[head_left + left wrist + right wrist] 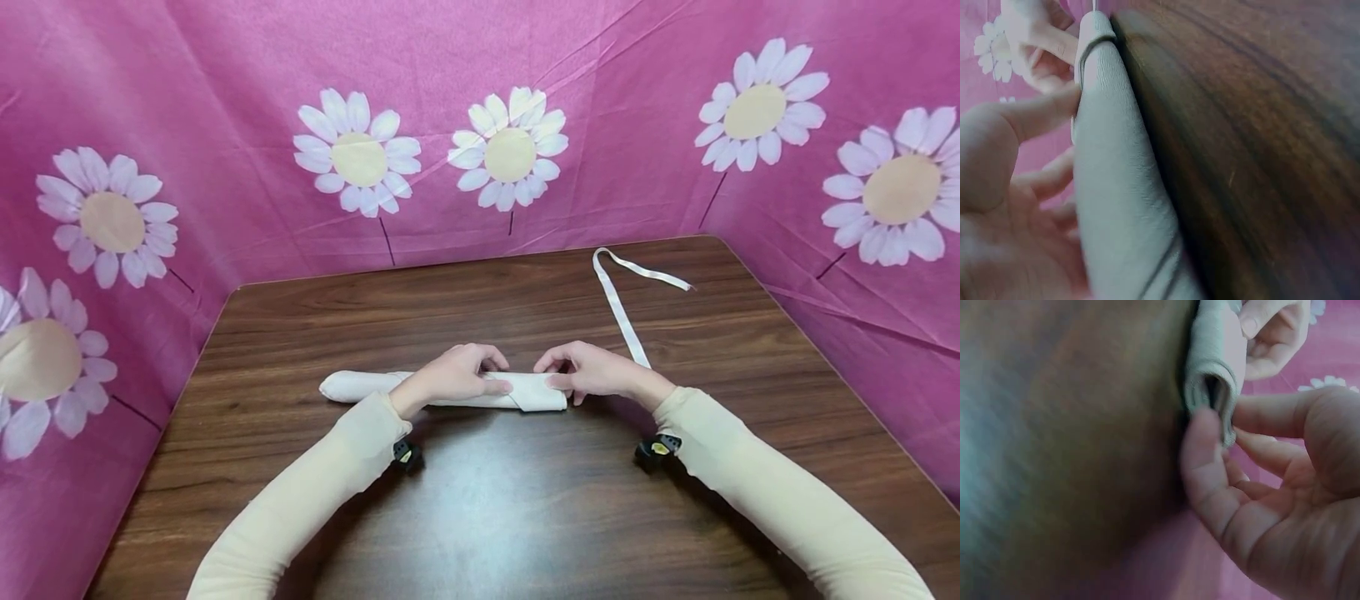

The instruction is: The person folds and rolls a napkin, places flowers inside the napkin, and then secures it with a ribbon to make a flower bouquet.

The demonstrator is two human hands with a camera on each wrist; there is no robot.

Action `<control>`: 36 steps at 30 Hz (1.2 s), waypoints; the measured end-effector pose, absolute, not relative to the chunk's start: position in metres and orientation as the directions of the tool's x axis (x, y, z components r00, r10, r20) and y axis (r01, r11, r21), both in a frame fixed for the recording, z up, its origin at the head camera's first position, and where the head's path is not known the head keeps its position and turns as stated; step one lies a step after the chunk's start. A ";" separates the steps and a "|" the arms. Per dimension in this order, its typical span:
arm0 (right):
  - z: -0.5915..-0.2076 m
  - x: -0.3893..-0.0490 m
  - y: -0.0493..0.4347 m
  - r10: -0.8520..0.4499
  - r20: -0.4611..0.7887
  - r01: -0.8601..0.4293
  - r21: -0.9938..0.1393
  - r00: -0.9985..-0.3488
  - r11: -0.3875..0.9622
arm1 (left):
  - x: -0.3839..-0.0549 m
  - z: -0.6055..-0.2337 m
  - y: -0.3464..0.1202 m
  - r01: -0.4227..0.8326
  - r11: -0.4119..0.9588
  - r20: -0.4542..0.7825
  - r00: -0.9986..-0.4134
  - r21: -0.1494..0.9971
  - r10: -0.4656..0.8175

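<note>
A white cloth roll (360, 387) lies lengthwise across the middle of the table, with a slanted flap edge near its right end. My left hand (457, 372) grips it right of its middle, thumb on top and fingers bent at the far side. At the right end, my right hand (597, 370) holds the roll with its thumb on top. In the right wrist view, one of its fingers (1202, 462) is at the open, layered end of the cloth (1216, 353). A white ribbon (619, 315) runs from behind the right wrist toward the back.
The brown wood-grain table (480, 517) has its back edge against a pink curtain (247, 167) printed with white flowers, which also hangs at both sides. The ribbon folds back on itself near the back edge. Dark wrist cameras (408, 455) sit below both wrists.
</note>
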State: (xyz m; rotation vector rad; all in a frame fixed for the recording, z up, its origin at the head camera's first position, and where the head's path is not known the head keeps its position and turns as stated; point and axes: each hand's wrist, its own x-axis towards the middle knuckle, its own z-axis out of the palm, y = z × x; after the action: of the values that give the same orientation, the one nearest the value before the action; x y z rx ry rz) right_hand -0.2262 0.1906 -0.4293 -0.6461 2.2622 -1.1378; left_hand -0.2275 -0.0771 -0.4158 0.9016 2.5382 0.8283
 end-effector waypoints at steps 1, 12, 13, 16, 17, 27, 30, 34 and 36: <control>-0.427 -0.228 0.191 -0.624 -0.222 -0.210 -0.814 -0.749 0.542 | -0.226 -0.414 -0.079 0.479 0.631 -0.079 -0.756 0.610 0.650; -0.402 -0.239 0.185 -0.623 -0.036 -0.403 -0.733 -0.781 0.548 | -0.186 -0.389 -0.116 0.233 0.468 -0.195 -0.689 0.852 0.698; -0.402 -0.240 0.182 -0.626 -0.021 -0.410 -0.739 -0.779 0.535 | -0.180 -0.391 -0.118 0.177 0.470 -0.242 -0.672 0.865 0.700; -0.401 -0.242 0.174 -0.641 0.009 -0.428 -0.751 -0.767 0.502 | -0.168 -0.401 -0.121 0.047 0.481 -0.346 -0.635 0.875 0.691; -0.401 -0.243 0.171 -0.649 0.012 -0.432 -0.756 -0.760 0.492 | -0.164 -0.404 -0.122 0.011 0.487 -0.372 -0.631 0.873 0.681; -0.413 -0.243 0.152 -0.730 -0.024 -0.453 -0.770 -0.683 0.449 | -0.158 -0.425 -0.125 -0.291 0.427 -0.510 -0.605 0.856 0.611; -0.418 -0.241 0.150 -0.754 -0.014 -0.473 -0.771 -0.657 0.426 | -0.163 -0.430 -0.128 -0.337 0.397 -0.519 -0.615 0.854 0.594; -0.420 -0.237 0.150 -0.758 -0.027 -0.474 -0.765 -0.652 0.435 | -0.168 -0.434 -0.130 -0.368 0.369 -0.521 -0.629 0.853 0.577; -0.422 -0.235 0.151 -0.759 -0.033 -0.477 -0.759 -0.651 0.442 | -0.170 -0.434 -0.131 -0.374 0.364 -0.522 -0.634 0.853 0.571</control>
State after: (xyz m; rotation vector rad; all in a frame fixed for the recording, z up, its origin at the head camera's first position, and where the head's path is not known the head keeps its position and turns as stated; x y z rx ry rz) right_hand -0.2354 0.1505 -0.4219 -1.0497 2.3296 -1.0516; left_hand -0.1701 -0.1308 -0.4340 0.1734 1.7777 1.4011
